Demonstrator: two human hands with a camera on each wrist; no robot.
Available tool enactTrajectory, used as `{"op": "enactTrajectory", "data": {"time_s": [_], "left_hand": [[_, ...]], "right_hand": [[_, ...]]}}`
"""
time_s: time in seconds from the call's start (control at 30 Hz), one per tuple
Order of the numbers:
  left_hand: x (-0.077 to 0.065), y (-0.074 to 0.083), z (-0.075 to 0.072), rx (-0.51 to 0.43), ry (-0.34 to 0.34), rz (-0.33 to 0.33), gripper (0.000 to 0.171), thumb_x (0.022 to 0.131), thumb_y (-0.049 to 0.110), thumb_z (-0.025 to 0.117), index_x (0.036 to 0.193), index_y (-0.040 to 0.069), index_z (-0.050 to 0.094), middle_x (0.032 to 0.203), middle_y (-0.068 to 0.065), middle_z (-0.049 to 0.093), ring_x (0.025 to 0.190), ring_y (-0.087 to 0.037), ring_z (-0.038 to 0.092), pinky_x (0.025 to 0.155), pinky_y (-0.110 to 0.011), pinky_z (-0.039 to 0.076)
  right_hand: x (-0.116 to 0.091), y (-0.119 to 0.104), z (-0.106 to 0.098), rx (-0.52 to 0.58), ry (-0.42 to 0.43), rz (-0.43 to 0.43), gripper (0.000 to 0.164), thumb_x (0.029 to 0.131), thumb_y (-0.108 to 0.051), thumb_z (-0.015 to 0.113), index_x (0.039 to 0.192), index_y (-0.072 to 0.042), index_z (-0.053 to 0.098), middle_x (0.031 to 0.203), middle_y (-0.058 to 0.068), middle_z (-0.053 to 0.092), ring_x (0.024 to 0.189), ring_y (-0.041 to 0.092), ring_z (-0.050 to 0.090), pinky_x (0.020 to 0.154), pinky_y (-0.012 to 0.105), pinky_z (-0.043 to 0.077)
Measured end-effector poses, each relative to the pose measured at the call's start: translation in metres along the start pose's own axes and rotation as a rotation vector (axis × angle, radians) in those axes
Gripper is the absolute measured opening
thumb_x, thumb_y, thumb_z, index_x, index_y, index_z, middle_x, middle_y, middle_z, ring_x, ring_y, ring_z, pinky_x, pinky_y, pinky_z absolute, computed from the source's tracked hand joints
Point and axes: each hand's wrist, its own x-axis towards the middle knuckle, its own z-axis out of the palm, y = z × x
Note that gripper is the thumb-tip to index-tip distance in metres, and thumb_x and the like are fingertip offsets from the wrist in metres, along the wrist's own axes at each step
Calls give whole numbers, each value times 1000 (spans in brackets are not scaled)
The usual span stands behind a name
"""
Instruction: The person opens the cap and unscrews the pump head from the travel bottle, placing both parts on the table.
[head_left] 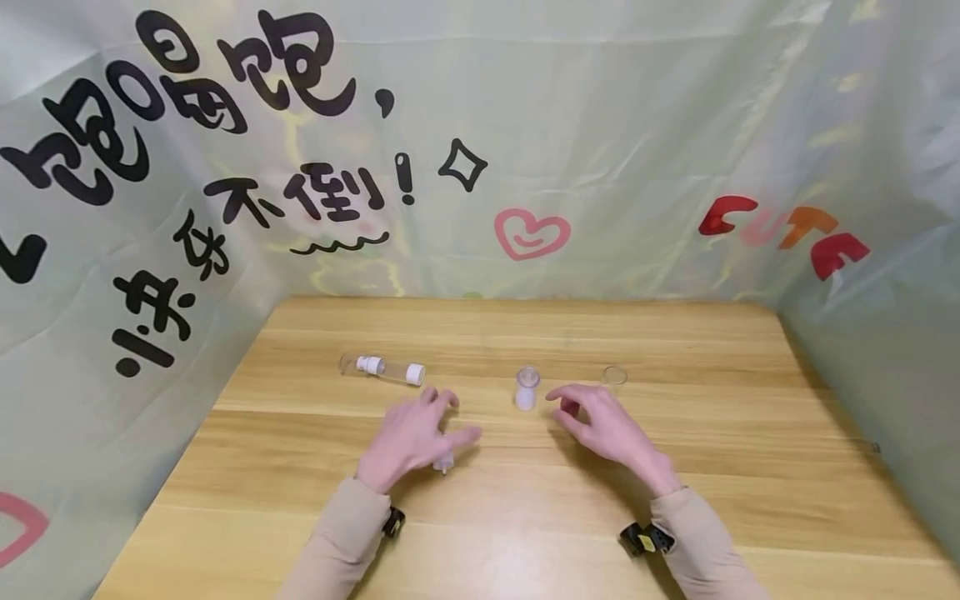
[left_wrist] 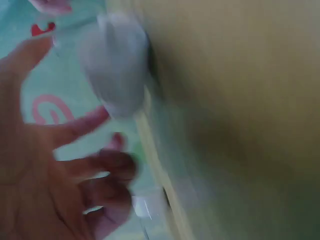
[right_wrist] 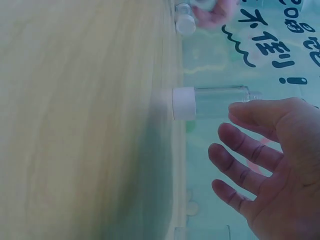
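Note:
My left hand (head_left: 412,432) hovers low over the wood, fingers spread. Partly under it is a small whitish, clear piece with a thin tip (head_left: 444,462). In the left wrist view that piece (left_wrist: 116,65) is blurred, near the thumb and index finger. My right hand (head_left: 606,427), fingers loosely bent and holding nothing, is just right of a small clear bottle with a white lower part (head_left: 527,392). In the right wrist view this bottle (right_wrist: 215,102) stands upright, its white end at the table, and the thumb tip overlaps its clear body.
A clear tube with white parts (head_left: 390,369) lies at the left back of the wooden table (head_left: 480,508). A clear round cup (head_left: 614,375) stands behind my right hand. A printed cloth (head_left: 615,125) hangs at the back and sides.

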Motion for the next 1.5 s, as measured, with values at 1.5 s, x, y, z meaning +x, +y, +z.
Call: {"op": "enactTrajectory", "data": {"time_s": [1.5], "left_hand": [[36,-41,-18,-62,309,-329,51,104,39,46,143,6,44,57,-5,48,47,-18,43,41,-29,36]], "right_hand": [[41,-3,12,-355,-115,365,28,95,-12,58,68,-9,52,63,6,51,53,18,46,47,26,36]]}}
